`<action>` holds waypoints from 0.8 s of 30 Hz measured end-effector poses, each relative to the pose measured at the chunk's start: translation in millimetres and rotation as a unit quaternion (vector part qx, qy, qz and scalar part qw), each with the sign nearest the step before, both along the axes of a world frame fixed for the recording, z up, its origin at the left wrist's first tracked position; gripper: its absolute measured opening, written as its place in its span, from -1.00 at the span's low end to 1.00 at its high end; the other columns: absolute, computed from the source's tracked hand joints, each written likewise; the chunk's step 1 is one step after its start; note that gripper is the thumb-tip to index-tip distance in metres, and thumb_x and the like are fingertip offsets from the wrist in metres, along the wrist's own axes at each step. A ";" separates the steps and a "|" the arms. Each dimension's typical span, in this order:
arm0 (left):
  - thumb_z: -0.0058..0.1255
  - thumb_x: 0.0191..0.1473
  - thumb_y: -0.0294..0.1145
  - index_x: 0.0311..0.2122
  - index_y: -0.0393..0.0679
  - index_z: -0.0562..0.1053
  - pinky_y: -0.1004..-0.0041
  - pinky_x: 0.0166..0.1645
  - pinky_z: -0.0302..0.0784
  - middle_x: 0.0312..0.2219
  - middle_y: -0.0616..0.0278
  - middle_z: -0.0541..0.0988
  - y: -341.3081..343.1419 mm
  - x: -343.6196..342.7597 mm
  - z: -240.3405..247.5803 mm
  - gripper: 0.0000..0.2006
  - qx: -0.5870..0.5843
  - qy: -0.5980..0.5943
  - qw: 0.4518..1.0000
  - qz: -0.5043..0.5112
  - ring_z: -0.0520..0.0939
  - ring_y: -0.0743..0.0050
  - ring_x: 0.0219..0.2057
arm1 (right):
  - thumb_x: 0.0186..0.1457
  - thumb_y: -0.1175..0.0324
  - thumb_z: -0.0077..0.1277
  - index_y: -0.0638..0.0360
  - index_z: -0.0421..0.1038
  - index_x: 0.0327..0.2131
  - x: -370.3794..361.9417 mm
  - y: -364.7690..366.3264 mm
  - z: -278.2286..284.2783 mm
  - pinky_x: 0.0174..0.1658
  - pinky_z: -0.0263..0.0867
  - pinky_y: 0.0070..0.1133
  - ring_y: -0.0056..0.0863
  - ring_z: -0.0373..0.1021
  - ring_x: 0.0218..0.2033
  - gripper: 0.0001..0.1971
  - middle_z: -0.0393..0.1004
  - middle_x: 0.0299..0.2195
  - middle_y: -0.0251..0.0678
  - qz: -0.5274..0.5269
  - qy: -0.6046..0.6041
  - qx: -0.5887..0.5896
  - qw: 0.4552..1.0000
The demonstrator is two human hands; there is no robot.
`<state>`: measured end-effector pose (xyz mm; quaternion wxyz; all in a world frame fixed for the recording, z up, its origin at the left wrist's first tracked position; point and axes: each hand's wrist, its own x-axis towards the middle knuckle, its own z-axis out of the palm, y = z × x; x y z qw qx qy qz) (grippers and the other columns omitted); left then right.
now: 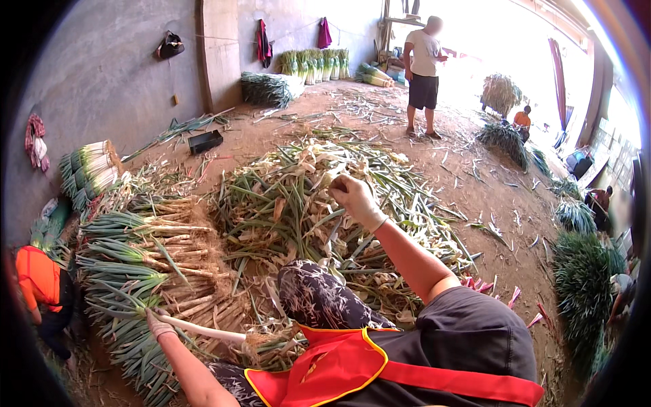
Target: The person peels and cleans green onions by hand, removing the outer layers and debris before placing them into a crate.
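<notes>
At eight o'clock, low in view: left hand (160, 325) gripping a long green onion (210, 330) where green leaves meet pale stem, root end pointing to about three o'clock. Near the centre of the clock: right hand (357, 203) raised over a heap of stripped leaves and pale skins (291, 197), with fingers curled into a loose pinch; impossible to tell whether holding a scrap or nothing. Probably best for clean peeling: keep a firm but gentle hold at the leaf base, steady the long stem against snapping, draw loose outer layers off lengthwise, and drop waste on the heap, away from the row of unpeeled onions (152, 271) between eight and nine o'clock. At twelve o'clock, far back: upright bundles (319, 66), perhaps useful as a standard. At six o'clock: red apron (339, 353) with yellow edging. No brand, label or writing legible.
</notes>
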<state>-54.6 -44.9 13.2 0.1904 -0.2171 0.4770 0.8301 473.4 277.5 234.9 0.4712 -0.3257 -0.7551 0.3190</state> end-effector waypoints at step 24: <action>-0.15 0.18 0.00 -0.52 -0.04 0.23 0.53 -0.61 0.19 -0.68 0.42 0.26 -15.0 -35.6 -22.3 -0.63 0.116 0.023 0.993 -0.003 0.23 0.60 -0.70 | -0.01 0.43 0.09 0.27 0.43 -0.33 -32.5 -9.3 -9.7 -0.36 0.32 -0.60 -0.59 0.38 -0.47 -0.84 0.47 -0.52 -0.29 0.046 -0.036 -0.013 0.998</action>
